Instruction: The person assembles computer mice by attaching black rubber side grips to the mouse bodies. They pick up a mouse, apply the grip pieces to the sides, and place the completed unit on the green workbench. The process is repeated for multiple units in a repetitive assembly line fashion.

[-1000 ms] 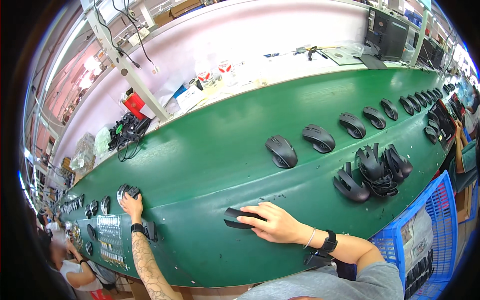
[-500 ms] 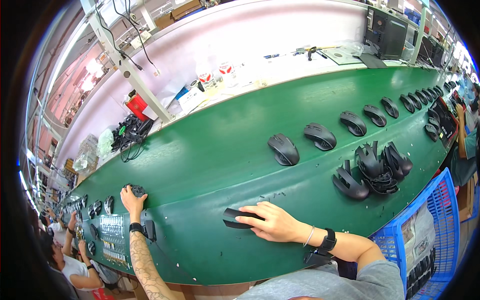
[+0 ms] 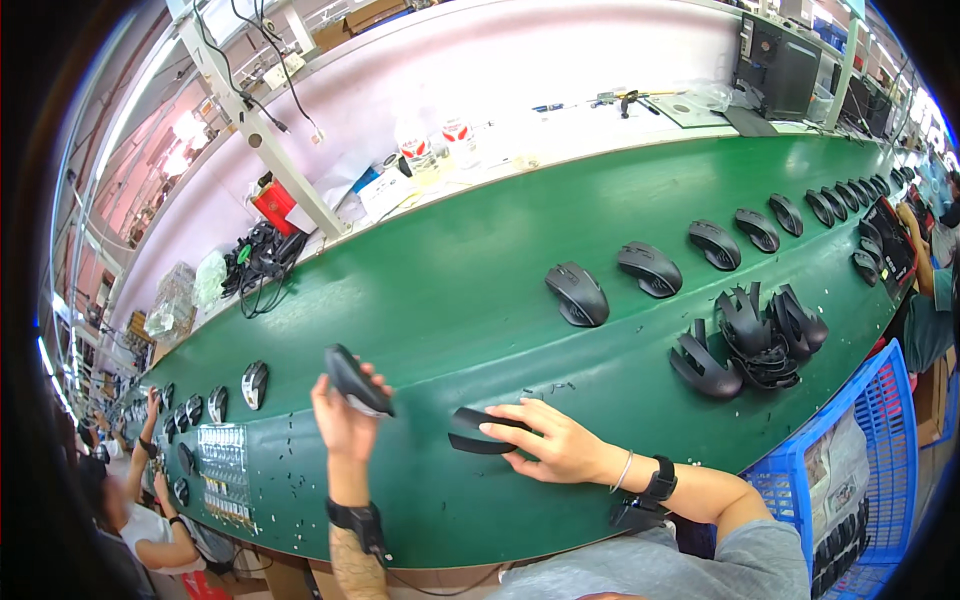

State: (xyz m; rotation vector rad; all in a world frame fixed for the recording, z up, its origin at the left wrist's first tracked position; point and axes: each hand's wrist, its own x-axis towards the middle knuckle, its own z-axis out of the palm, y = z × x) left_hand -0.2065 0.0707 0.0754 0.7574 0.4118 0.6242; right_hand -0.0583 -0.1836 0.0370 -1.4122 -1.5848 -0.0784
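My left hand (image 3: pixel 346 425) is raised over the green work surface, its fingers wrapped round a dark computer mouse (image 3: pixel 355 380) that is tilted, with a pale edge at its lower end. To the right, my right hand (image 3: pixel 545 440) grips a black mouse top shell (image 3: pixel 476 432) with a split front, low over the near part of the surface. Its thumb is partly hidden. Further right lies a heap of similar black mouse shells (image 3: pixel 742 322). Beyond my hands, a row of black mice (image 3: pixel 577 294) runs along the green conveyor belt (image 3: pixel 450 270).
On the left stand several partly covered mice (image 3: pixel 255 386) and a clear tray of small parts (image 3: pixel 225 470). A blue plastic basket (image 3: pixel 795 475) is at my right. Tangled black cables (image 3: pixel 265 255) lie on the back ledge. Co-workers sit at both ends.
My left hand has come right and up from the belt's left side, lifting the mouse. The mice on the belt sit slightly further right. My right hand keeps hold of the shell.
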